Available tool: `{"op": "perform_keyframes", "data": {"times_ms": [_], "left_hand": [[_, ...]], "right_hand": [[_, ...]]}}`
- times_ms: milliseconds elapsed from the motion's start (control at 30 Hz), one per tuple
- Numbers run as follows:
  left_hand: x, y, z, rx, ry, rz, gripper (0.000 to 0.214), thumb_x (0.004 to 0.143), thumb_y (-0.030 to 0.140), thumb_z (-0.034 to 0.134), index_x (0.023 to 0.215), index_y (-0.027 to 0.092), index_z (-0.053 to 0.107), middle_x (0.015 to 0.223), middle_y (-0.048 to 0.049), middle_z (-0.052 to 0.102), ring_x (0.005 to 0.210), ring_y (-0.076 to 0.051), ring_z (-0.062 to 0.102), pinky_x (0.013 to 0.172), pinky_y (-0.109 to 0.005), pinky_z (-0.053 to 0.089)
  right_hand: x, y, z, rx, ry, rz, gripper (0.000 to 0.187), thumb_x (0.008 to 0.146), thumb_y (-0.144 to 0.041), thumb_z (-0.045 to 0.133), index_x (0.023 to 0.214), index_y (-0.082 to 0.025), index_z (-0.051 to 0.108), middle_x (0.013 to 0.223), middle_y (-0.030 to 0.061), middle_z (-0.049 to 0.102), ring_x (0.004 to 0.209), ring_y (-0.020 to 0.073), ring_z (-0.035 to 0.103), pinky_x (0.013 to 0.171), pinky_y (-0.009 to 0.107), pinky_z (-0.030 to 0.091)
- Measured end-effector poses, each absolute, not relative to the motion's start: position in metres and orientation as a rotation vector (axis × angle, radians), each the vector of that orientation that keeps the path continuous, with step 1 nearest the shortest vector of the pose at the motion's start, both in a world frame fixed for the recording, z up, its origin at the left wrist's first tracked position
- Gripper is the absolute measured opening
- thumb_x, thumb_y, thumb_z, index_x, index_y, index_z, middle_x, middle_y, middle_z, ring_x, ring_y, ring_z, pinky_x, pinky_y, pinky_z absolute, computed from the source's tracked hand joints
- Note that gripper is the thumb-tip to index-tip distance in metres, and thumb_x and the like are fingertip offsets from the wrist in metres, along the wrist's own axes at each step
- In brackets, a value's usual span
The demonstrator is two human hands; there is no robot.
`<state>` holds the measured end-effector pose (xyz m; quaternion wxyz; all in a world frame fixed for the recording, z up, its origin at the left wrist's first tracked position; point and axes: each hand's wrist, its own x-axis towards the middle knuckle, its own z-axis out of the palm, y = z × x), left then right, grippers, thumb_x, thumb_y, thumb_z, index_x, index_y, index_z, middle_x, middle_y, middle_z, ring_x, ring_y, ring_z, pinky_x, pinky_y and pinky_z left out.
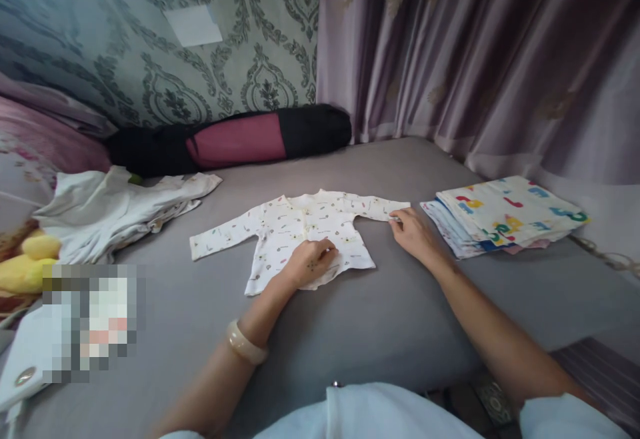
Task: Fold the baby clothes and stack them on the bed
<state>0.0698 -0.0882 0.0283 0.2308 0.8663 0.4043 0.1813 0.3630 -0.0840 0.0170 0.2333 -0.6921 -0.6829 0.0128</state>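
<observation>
A small white baby shirt (300,222) with a tiny coloured print lies spread flat on the grey bed (380,319), both long sleeves stretched out. My left hand (313,262) rests on the shirt's lower hem, fingers curled and pressing the cloth. My right hand (413,231) pinches the cuff of the right sleeve (385,207). A pale bangle (245,344) sits on my left wrist.
A stack of folded cloths (505,216) with coloured letters lies at the right. A heap of white clothes (115,209) lies at the left by a yellow soft toy (30,259). A black and maroon rolled bag (235,138) lies against the wall; curtains hang behind.
</observation>
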Motion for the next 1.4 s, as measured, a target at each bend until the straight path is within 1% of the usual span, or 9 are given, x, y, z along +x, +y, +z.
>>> {"op": "perform_keyframes", "data": {"times_ms": [100,200,400,700,800,933,1167,1300,1400], "left_hand": [[0.073,-0.074,0.026,2.445,1.156,0.572,0.025,0.092,0.027,0.043,0.088,0.02,0.067,0.074,-0.004,0.068,0.068,-0.017,0.061,0.066,-0.027,0.047],[0.076,-0.057,0.019,2.546,1.159,0.716,0.022,0.09,0.023,0.045,0.094,0.019,0.066,0.093,-0.0095,0.068,0.09,-0.022,0.061,0.083,-0.036,0.05],[0.085,-0.02,-0.002,2.618,1.052,0.716,0.032,0.093,0.026,0.045,0.12,0.016,0.058,0.128,-0.015,0.06,0.124,-0.026,0.052,0.105,-0.046,0.042],[0.126,0.02,-0.005,2.546,1.218,0.445,0.047,0.098,0.039,0.034,0.138,0.017,0.046,0.149,-0.0143,0.044,0.142,-0.032,0.034,0.113,-0.055,0.028],[0.133,0.025,-0.004,2.558,1.276,0.397,0.049,0.099,0.042,0.031,0.141,0.02,0.044,0.152,-0.0119,0.04,0.144,-0.031,0.029,0.116,-0.054,0.024],[0.135,0.023,-0.003,2.584,1.36,0.316,0.053,0.099,0.044,0.025,0.147,0.023,0.037,0.156,-0.0073,0.034,0.146,-0.028,0.024,0.119,-0.049,0.018],[0.135,0.02,0.003,2.53,1.393,0.282,0.058,0.098,0.046,0.025,0.15,0.022,0.032,0.158,-0.0067,0.031,0.147,-0.03,0.02,0.119,-0.048,0.016],[0.135,0.024,0.006,2.454,1.38,0.249,0.063,0.095,0.048,0.028,0.151,0.019,0.029,0.159,-0.0072,0.028,0.148,-0.029,0.016,0.12,-0.047,0.012],[0.132,0.029,0.008,2.384,1.343,0.208,0.066,0.092,0.049,0.034,0.151,0.018,0.03,0.16,-0.0073,0.025,0.149,-0.029,0.013,0.12,-0.046,0.01]], "right_hand": [[0.37,-0.087,0.005,-1.996,-1.91,-0.166,0.038,0.093,-0.026,0.041,0.124,-0.015,0.06,0.134,0.017,0.056,0.124,0.0301,0.05,0.101,0.044,0.04],[0.37,-0.09,-0.007,-2.08,-1.935,-0.248,0.044,0.097,-0.029,0.033,0.133,-0.014,0.052,0.143,0.0171,0.049,0.134,0.0305,0.041,0.105,0.048,0.035],[0.367,-0.09,-0.014,-2.132,-1.98,-0.295,0.05,0.099,-0.035,0.026,0.136,-0.009,0.048,0.146,0.019,0.045,0.136,0.0325,0.038,0.108,0.049,0.032],[0.361,-0.091,-0.01,-2.127,-1.993,-0.371,0.051,0.1,-0.036,0.028,0.131,-0.002,0.051,0.142,0.0228,0.049,0.131,0.0341,0.042,0.105,0.045,0.034],[0.36,-0.087,-0.002,-2.143,-1.991,-0.365,0.047,0.1,-0.036,0.03,0.122,-0.004,0.056,0.135,0.0224,0.054,0.123,0.032,0.048,0.101,0.04,0.036],[0.366,-0.075,0.013,-2.224,-1.946,-0.26,0.035,0.099,-0.031,0.035,0.105,-0.01,0.063,0.111,0.0174,0.064,0.106,0.0269,0.056,0.093,0.036,0.039],[0.389,-0.042,0.024,-2.388,-1.588,0.044,0.034,0.09,-0.029,0.052,0.115,-0.009,0.063,0.115,0.0206,0.061,0.105,0.0272,0.059,0.084,0.033,0.043],[0.403,-0.02,0.025,-2.363,-1.284,0.499,0.017,0.073,-0.021,0.065,0.088,-0.014,0.07,0.082,0.0095,0.067,0.086,0.0249,0.063,0.071,0.03,0.043],[0.408,-0.012,0.028,-2.308,-1.14,0.581,0.005,0.06,-0.012,0.067,0.062,-0.017,0.065,0.053,0.001,0.056,0.066,0.0217,0.06,0.061,0.029,0.04]]}}
